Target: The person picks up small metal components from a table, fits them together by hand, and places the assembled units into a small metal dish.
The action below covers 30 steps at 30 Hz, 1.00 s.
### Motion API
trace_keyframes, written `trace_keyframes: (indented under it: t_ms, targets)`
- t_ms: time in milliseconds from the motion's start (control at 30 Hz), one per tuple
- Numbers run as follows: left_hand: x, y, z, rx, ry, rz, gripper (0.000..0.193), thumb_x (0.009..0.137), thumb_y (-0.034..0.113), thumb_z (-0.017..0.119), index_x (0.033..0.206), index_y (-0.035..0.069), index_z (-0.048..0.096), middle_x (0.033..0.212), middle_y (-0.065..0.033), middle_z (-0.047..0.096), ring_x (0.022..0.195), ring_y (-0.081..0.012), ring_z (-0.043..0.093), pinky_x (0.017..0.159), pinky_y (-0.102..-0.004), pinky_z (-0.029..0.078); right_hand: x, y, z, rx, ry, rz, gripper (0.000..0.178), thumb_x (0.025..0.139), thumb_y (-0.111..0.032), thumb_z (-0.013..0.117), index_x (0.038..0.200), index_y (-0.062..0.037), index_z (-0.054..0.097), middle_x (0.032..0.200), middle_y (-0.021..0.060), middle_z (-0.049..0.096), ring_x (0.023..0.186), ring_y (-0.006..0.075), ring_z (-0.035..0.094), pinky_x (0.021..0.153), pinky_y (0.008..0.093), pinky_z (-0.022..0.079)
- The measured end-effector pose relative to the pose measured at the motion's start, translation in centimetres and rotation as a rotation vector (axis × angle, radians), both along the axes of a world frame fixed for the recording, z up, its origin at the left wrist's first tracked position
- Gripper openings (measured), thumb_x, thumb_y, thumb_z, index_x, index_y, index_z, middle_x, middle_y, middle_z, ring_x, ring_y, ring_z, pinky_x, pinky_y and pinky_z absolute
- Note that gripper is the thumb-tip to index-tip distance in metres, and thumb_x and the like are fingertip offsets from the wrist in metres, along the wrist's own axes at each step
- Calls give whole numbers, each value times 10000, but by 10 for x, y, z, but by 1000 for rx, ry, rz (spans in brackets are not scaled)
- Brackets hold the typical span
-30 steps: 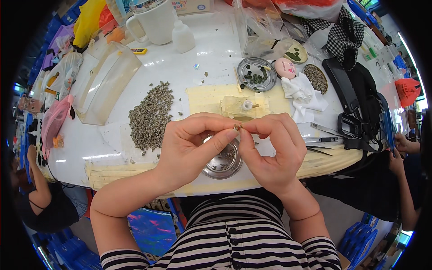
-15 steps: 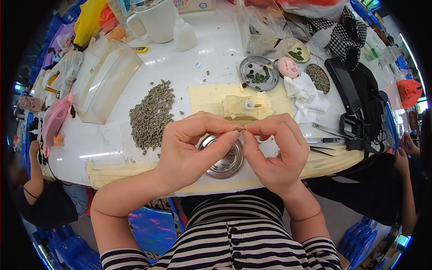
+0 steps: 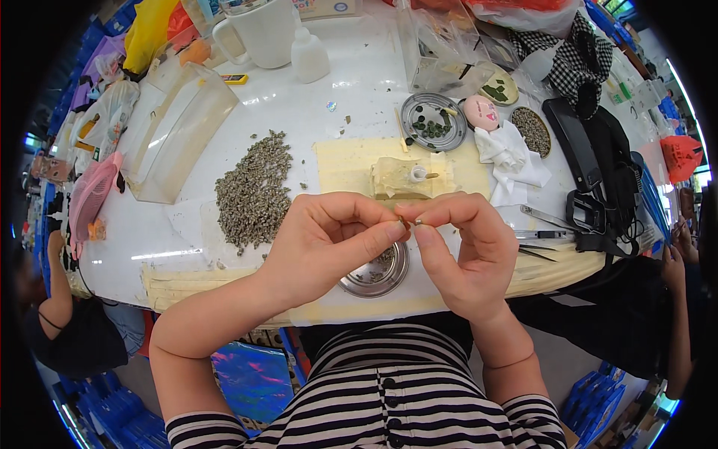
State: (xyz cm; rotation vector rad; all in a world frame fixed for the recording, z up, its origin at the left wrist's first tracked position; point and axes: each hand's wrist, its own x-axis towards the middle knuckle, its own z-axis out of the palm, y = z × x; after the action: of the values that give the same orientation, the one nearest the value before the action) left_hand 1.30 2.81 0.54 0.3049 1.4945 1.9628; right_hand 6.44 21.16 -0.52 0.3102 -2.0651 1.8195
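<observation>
My left hand [image 3: 329,239] and my right hand [image 3: 471,251] meet over the front of the table, each pinched at thumb and forefinger. A tiny brownish piece [image 3: 404,223] sits at the left fingertips. Between the right thumb and forefinger is a tiny shiny metal piece [image 3: 418,221]; both are too small to name. Below the fingers stands a round metal dish [image 3: 385,289] with small grey bits in it, partly hidden by my left hand. Just beyond the hands, a tape-wrapped block [image 3: 389,178] bears a small white nozzle-like part [image 3: 419,173].
Left of my hands lies a heap of small grey metal pieces [image 3: 254,187]. Further left is a clear plastic tray [image 3: 176,138]. At right are a glass dish with dark green pieces [image 3: 434,127], white tissue [image 3: 516,165], tweezers [image 3: 550,218] and a black strap [image 3: 576,142]. Co-workers sit at both sides.
Both hands have come slightly nearer to me and right. The fingertips have drawn a little apart, and the small piece in the right pinch shows more plainly.
</observation>
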Motion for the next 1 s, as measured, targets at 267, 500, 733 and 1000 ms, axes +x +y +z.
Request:
trace_keyframes:
  t_ms: [267, 500, 733, 1000]
  targets:
    - [-4, -6, -3, 38, -41, -77, 163, 941, 92, 659, 1030, -44, 675, 961, -69, 706, 860, -72, 641, 766, -213, 525, -1, 2, -6, 30, 72, 35, 93, 834, 26, 680, 922, 31, 652, 943, 105, 722, 824, 121, 674, 750, 254, 537]
    - [1, -3, -5, 40, 27, -45, 147, 942, 72, 651, 1029, -46, 663, 969, -69, 703, 875, -73, 642, 775, -214, 527, 1, 0, -6, -123, -48, 35, 119, 848, 22, 674, 959, 35, 631, 957, 109, 724, 822, 111, 672, 757, 253, 541]
    - [-4, -5, -8, 73, -29, -110, 150, 947, 115, 655, 1018, -16, 670, 935, -67, 713, 836, -68, 639, 734, -212, 513, 2, 1, -7, -111, -15, 67, 113, 843, 30, 675, 944, 32, 626, 969, 120, 725, 832, 113, 672, 780, 253, 537]
    - [-5, -5, -9, 88, -82, -123, 183, 956, 156, 651, 1027, -10, 675, 940, -81, 726, 817, -68, 634, 740, -220, 506, 2, 0, -8, -97, 12, 79, 115, 843, 36, 675, 947, 36, 627, 983, 125, 723, 844, 117, 674, 787, 257, 539]
